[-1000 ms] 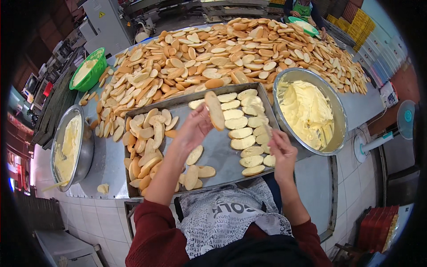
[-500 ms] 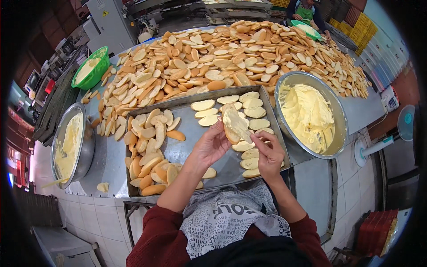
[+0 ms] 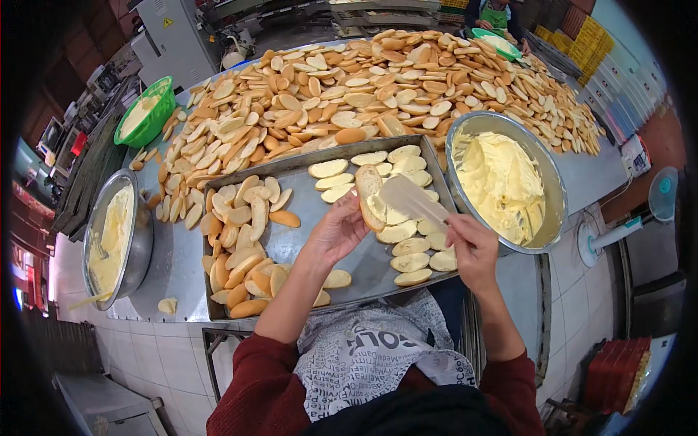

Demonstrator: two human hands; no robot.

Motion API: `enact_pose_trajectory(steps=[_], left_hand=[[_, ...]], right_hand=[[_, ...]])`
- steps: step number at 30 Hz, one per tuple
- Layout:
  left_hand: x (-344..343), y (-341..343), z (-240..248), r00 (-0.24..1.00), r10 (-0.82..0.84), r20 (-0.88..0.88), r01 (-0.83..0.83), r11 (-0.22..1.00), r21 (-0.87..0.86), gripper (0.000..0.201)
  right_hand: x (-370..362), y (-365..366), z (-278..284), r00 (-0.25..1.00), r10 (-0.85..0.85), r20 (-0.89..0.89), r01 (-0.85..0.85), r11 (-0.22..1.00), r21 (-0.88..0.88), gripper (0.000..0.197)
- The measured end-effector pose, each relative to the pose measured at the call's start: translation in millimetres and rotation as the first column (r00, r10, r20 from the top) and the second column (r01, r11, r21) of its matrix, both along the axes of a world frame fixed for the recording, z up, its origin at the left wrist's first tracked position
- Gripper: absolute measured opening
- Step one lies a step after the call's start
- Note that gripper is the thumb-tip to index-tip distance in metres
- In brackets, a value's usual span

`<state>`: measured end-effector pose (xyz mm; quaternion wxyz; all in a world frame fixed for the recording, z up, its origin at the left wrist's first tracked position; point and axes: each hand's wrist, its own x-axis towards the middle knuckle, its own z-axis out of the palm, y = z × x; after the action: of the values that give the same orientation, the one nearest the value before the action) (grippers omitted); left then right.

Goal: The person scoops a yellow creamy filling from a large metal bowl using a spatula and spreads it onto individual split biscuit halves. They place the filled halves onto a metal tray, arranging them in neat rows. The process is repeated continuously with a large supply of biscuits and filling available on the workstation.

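Note:
My left hand [image 3: 339, 231] grips an oval slice of bread [image 3: 368, 183] upright above the tray, thumb and fingers around its lower left side. Tan crumb shows on the slice's upper part, with pale yellow lower down. In my right hand [image 3: 474, 248] is a flat spatula [image 3: 408, 198], held by its handle end. Its broad blade lies just right of the bread; I cannot tell whether they touch. Below is a metal tray [image 3: 305, 190]. Cream-coated slices [image 3: 411, 263] lie in rows on its right, and a heap of plain slices [image 3: 243, 270] fills its left.
Beyond the tray, bread slices [image 3: 327, 109] pile across the metal table. A steel bowl of yellow cream [image 3: 502, 185] stands right; another bowl [image 3: 109, 243] stands left. A green basin [image 3: 147, 112] sits farther back. Another person [image 3: 497, 18] is at the far right.
My right hand has moved right, drawing the spatula off the bread's face. My left hand has shifted slightly left with the slice, which now stands more upright.

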<state>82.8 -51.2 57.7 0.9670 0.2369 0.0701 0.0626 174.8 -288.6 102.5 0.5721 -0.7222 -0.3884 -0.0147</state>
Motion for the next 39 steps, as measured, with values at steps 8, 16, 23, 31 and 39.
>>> enact_pose_trajectory(steps=[8, 16, 23, 31, 39], left_hand=[[0, 1, 6, 0.997, -0.031, 0.069, 0.036, 0.997, -0.064, 0.04], [2, 4, 7, 0.991, 0.133, 0.013, -0.133, 0.977, 0.166, 0.05], [4, -3, 13, 0.981, 0.192, -0.013, -0.184, 0.954, 0.237, 0.049], [-11, 10, -12, 0.977, 0.215, 0.001, -0.212, 0.966, 0.144, 0.035], [-12, -3, -23, 0.988, 0.142, -0.058, -0.139, 0.988, 0.06, 0.026]], right_hand=[[10, -8, 21, 0.612, 0.162, -0.774, -0.359, 0.929, -0.089, 0.025], [-8, -13, 26, 0.971, -0.09, 0.222, 0.132, 0.974, -0.183, 0.043], [-38, -1, 36, 0.802, -0.034, 0.596, 0.276, 0.907, -0.319, 0.052], [32, -49, 46, 0.65, -0.278, 0.707, 0.649, 0.688, -0.326, 0.043], [133, -96, 8, 0.858, -0.065, 0.509, 0.512, 0.182, -0.839, 0.027]])
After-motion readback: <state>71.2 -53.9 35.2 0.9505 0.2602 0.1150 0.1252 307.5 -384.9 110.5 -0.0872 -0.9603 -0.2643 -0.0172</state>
